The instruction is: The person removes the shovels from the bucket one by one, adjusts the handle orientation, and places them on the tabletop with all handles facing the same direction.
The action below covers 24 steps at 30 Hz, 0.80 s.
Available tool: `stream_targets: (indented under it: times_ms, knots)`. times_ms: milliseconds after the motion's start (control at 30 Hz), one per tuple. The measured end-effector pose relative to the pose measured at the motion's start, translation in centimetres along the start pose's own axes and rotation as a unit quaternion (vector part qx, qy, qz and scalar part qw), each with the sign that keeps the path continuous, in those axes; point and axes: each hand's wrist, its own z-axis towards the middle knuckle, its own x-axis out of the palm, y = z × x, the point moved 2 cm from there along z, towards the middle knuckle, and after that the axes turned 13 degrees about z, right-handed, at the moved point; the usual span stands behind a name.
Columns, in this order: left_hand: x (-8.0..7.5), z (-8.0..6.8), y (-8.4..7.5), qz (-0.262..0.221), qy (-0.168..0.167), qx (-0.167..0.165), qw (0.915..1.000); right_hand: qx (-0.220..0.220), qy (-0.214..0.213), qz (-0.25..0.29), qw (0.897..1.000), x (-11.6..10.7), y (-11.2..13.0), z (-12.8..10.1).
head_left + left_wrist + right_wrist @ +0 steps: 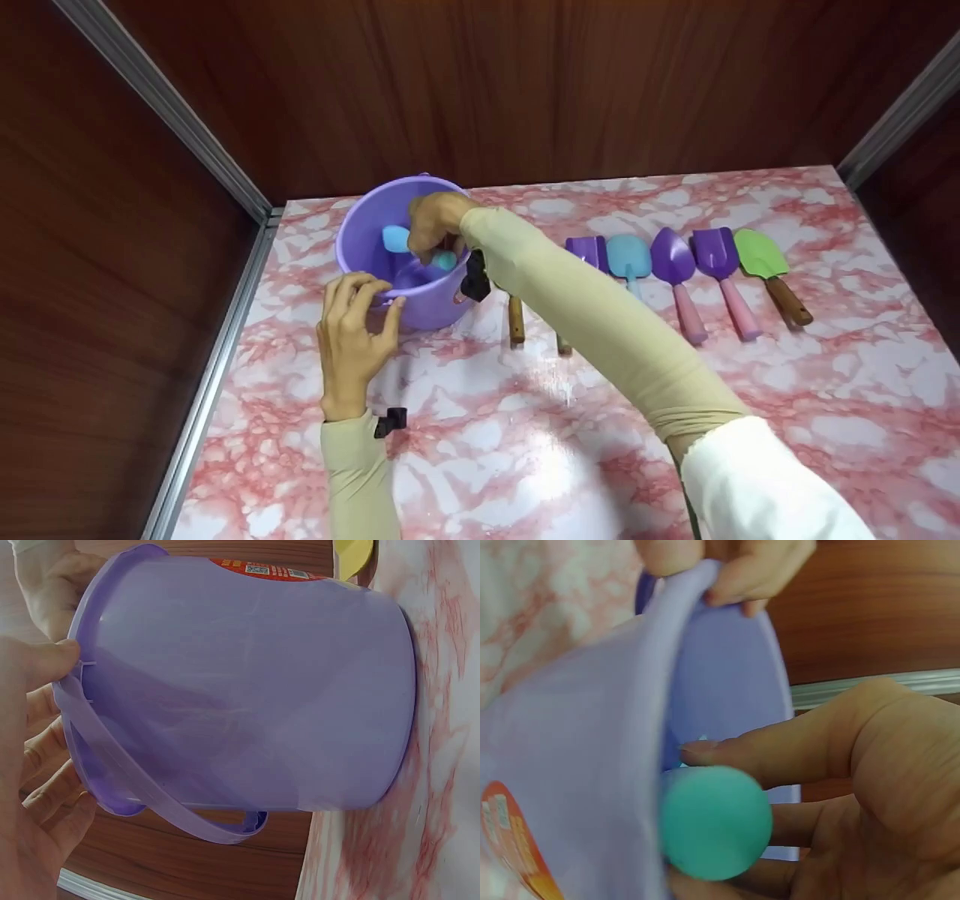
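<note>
A purple bucket (431, 315) stands upright on the table. My left hand (352, 330) grips its near left rim, thumb outside and fingers over the edge, as the left wrist view also shows. Inside the bucket's mouth, my right hand (439, 217) holds a toy shovel with a light blue blade (395, 238). The rounded teal end of its handle (716, 823) sticks out between thumb and fingers in the right wrist view. The middle of the shovel is hidden by the hand. Down the bucket's side hangs its purple carrying handle (142, 780).
Right of the bucket lie a purple shovel (589, 251), a light blue shovel (628, 256), two pink-handled purple ones (673, 259) and a green one (761, 255). My right arm partly covers the row. A wooden handle (516, 321) shows nearby. Brown panels (510, 90) enclose the table.
</note>
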Motion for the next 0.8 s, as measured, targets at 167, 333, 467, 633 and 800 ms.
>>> stream_targets:
  times_ms: [167, 333, 467, 633, 800]
  knots:
    - [0.1, 0.0, 0.1, -0.003, -0.001, 0.0, 1.0, -0.003, -0.034, 0.0, 0.999, -1.4, -0.1, -1.7]
    - [0.2, -0.1, 0.1, -0.006, -0.005, -0.002, 1.0, -0.005, -0.052, 0.021, 0.998, -2.6, -1.1, -3.5]
    - [0.5, 0.0, -0.1, -0.007, -0.002, -0.002, 1.0, -0.027, -0.051, 0.02, 0.998, -3.9, -2.7, -5.0]
    - [0.5, 0.1, -0.4, -0.007, 0.004, -0.002, 1.0, -0.045, -0.04, 0.05, 0.997, -5.8, -6.1, -7.4]
    - [0.0, 0.1, -0.1, -0.007, 0.0, -0.003, 1.0, -0.04, -0.08, 0.051, 0.995, -7.3, -9.1, -9.5]
